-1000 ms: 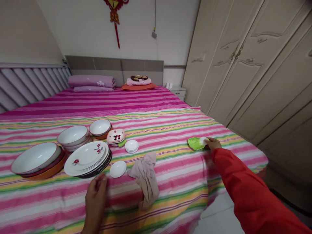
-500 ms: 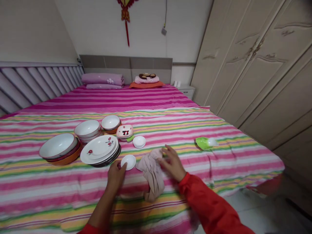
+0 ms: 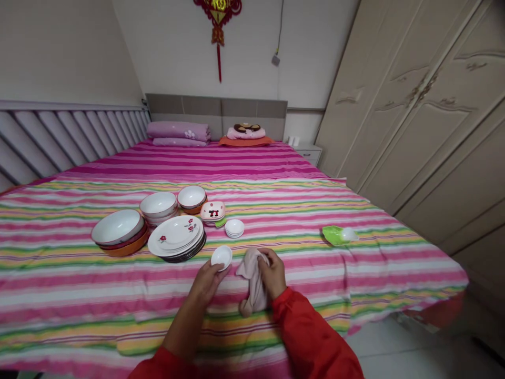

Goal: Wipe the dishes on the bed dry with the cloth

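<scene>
My left hand (image 3: 205, 280) pinches the near rim of a small white dish (image 3: 221, 256) on the striped bedspread (image 3: 276, 221). A beige cloth (image 3: 252, 279) is bunched in my right hand (image 3: 272, 273), its tail hanging down toward me. Both sleeves are red. Just beyond the dish stands a stack of flowered white plates (image 3: 177, 238).
Behind the plates are stacked bowls (image 3: 118, 231), more bowls (image 3: 159, 204), another bowl (image 3: 191, 197), a small patterned dish (image 3: 213, 212) and a stack of little white dishes (image 3: 234, 228). A green leaf-shaped dish (image 3: 334, 235) with a white one lies to the right. Wardrobe doors (image 3: 426, 105) line the right side.
My right hand left the green dish, came back to the beige cloth and closed on it. My left hand reached forward and took hold of the small white dish.
</scene>
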Demonstrator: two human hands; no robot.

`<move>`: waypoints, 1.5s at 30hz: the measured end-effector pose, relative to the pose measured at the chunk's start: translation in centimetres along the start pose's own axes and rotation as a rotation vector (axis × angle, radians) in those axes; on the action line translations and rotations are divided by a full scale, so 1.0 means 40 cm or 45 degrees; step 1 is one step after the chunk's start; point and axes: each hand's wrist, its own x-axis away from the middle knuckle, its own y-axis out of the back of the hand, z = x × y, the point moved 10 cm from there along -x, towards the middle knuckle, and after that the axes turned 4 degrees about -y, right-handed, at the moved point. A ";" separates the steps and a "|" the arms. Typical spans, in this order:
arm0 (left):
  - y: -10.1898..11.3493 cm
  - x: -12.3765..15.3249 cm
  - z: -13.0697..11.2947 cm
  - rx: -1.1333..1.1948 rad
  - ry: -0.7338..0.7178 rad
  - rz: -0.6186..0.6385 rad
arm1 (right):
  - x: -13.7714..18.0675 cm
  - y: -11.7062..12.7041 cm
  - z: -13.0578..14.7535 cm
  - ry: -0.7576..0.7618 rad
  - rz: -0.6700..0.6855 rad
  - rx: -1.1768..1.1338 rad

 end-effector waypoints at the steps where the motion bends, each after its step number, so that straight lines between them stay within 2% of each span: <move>1: -0.013 0.002 0.009 0.072 0.035 0.030 | 0.008 0.004 0.012 -0.041 -0.030 -0.055; 4: -0.048 0.008 0.034 0.164 0.113 0.120 | 0.034 -0.005 0.070 -0.034 -0.070 -0.132; 8: -0.072 0.013 0.054 0.239 0.106 0.192 | 0.052 -0.051 0.141 0.160 -0.018 -0.035; 11: -0.108 0.032 0.078 0.382 0.172 0.340 | 0.059 -0.107 0.146 0.282 0.089 0.073; 13: -0.119 0.044 0.088 0.437 0.197 0.359 | 0.068 -0.143 0.130 0.324 0.161 0.142; 17: -0.106 0.052 0.086 0.434 0.157 0.254 | 0.107 -0.200 0.110 0.427 0.342 0.332; 19: -0.102 0.056 0.080 0.422 0.152 0.267 | 0.129 -0.220 0.107 0.471 0.489 0.466; 23: -0.081 0.060 0.068 0.358 0.123 0.340 | 0.155 -0.219 0.107 0.576 0.720 0.698; 26: -0.067 0.065 0.076 0.284 0.145 0.354 | 0.172 -0.204 0.116 0.735 0.807 0.747; 31: -0.092 0.085 0.087 0.315 0.239 0.344 | 0.196 -0.198 0.111 0.890 0.818 0.913; 33: -0.104 0.091 0.086 0.321 0.256 0.343 | 0.195 -0.199 0.107 0.877 0.808 0.965; 36: -0.087 0.085 0.076 0.276 0.195 0.266 | 0.182 -0.194 0.101 0.813 0.758 0.987; 40: -0.063 0.077 0.063 0.258 0.064 0.228 | 0.175 -0.177 0.110 0.774 0.621 0.832; 45: -0.074 0.092 0.082 0.243 0.101 0.248 | 0.176 -0.157 0.128 0.723 0.551 0.469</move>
